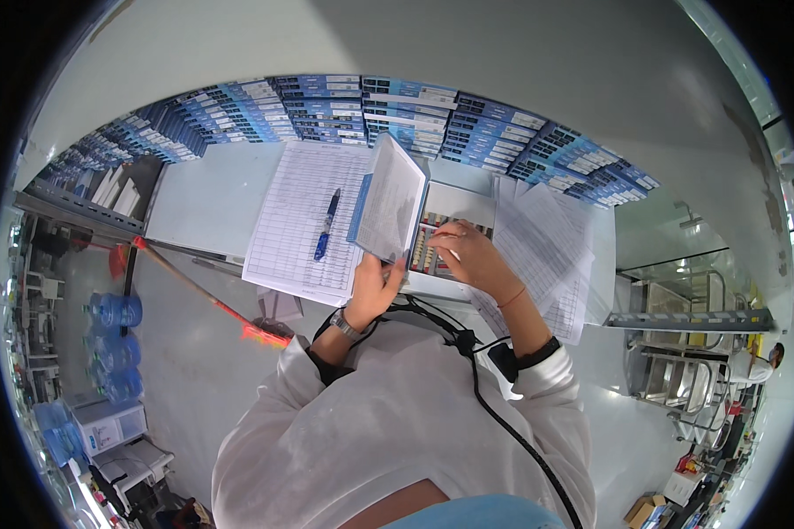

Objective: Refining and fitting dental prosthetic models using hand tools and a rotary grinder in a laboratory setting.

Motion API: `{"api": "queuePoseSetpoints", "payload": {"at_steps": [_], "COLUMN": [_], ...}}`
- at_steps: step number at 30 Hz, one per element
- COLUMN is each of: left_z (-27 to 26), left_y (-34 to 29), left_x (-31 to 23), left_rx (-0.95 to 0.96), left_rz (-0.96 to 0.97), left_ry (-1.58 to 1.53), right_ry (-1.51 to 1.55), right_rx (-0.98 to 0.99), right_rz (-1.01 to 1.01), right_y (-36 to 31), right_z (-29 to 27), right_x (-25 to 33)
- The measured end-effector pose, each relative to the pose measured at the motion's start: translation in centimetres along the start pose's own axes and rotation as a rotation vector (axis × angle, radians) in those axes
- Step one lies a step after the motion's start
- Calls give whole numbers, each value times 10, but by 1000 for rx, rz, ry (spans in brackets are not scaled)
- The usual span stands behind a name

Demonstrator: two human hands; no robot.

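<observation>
An open box (441, 286) with a white inside lies on the table, and rows of small tan and reddish pieces (427, 256) fill it. Its blue-edged lid (390, 207), lined with a printed sheet, is tilted up on the left side. My left hand (375, 289) grips the lower edge of the lid, thumb toward the box. Over the rows, my right hand (469, 251) has its fingers bent and pinched together. Whatever lies between those fingertips is too small to make out.
A blue pen (329, 225) rests on a stack of printed forms (282, 225) at left. Loose sheets (547, 242) spread at right. Stacked blue-and-white boxes (406, 110) line the table's back. A dark cable (494, 388) hangs over my front. A red broom (212, 295) leans left.
</observation>
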State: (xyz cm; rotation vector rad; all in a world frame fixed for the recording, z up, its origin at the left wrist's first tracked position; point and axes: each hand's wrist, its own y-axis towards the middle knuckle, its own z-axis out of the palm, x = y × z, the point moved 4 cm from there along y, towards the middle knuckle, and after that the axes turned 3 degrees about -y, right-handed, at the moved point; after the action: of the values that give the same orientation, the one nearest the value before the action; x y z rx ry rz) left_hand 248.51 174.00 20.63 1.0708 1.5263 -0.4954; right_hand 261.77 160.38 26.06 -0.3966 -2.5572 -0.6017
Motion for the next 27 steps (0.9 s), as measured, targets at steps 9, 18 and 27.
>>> {"api": "queuePoseSetpoints", "payload": {"at_steps": [9,18,27], "left_z": [-2,-1,-1], "left_y": [-5,-2,-4], "left_x": [20,11,9], "left_rx": [28,-24,-9], "left_rz": [22,83,47], "left_ry": [110,115,63], "right_ry": [-235,-231,-262], "right_rx": [315,417,527], "right_rz": [-213,-439,-443], "right_y": [3,12,7], "right_z": [12,21,23], "right_x": [7,-11,-15]}}
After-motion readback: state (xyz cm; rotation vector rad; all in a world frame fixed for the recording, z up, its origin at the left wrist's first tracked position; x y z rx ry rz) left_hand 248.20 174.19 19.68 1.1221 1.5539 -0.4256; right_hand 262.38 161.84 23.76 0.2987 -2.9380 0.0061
